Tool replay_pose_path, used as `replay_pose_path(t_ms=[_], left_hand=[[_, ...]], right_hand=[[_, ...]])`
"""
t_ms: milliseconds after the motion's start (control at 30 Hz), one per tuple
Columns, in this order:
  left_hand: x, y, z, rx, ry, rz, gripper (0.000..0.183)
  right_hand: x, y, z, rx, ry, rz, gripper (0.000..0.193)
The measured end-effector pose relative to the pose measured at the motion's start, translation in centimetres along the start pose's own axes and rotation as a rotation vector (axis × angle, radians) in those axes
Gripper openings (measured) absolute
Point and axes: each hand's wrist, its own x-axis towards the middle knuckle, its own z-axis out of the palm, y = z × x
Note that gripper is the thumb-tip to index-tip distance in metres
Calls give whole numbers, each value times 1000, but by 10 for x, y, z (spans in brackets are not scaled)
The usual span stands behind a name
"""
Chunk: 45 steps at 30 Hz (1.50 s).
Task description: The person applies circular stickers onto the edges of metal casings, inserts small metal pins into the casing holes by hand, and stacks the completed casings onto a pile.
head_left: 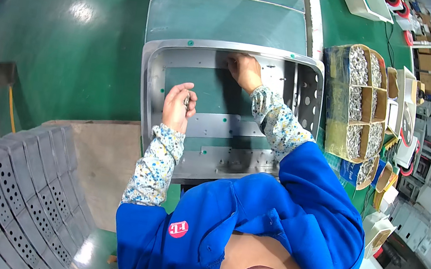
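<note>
A grey sheet-metal housing [208, 125] with rounded corners, drilled holes and a large opening lies in front of me on a green surface. Over its left part is my left hand [176, 107], its fingers curled round some small metal pieces [187, 99] that look like fasteners. My right hand [246, 73] reaches inside, close against the far wall of the housing. Its fingers are bent together in shadow, and whatever they hold is hidden. Patterned sleeve covers sit on both forearms.
On the right stands a divided cardboard box [361, 124] filled with small metal fasteners. Perforated grey metal panels [24, 200] are lined up at the lower left. A brown board [100, 167] lies beside them. A white tray [363, 3] is at the far right.
</note>
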Motion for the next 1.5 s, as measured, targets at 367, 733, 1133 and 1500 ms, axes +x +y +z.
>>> replay_pose_path(t_ms=[367, 733, 1133, 1500], left_hand=[[1, -23, -24, -80, 83, 20, 16], [5, -22, -20, -162, 141, 112, 17], [8, -25, -23, -167, 153, 96, 15], [13, -20, -31, -320, 361, 123, 12]], right_hand=[[12, -10, 5, -368, -44, -234, 11], [13, -8, 10, -521, -96, -299, 12], [-10, -87, -8, 202, -249, -443, 25], [0, -120, 16, 261, -450, -561, 18]])
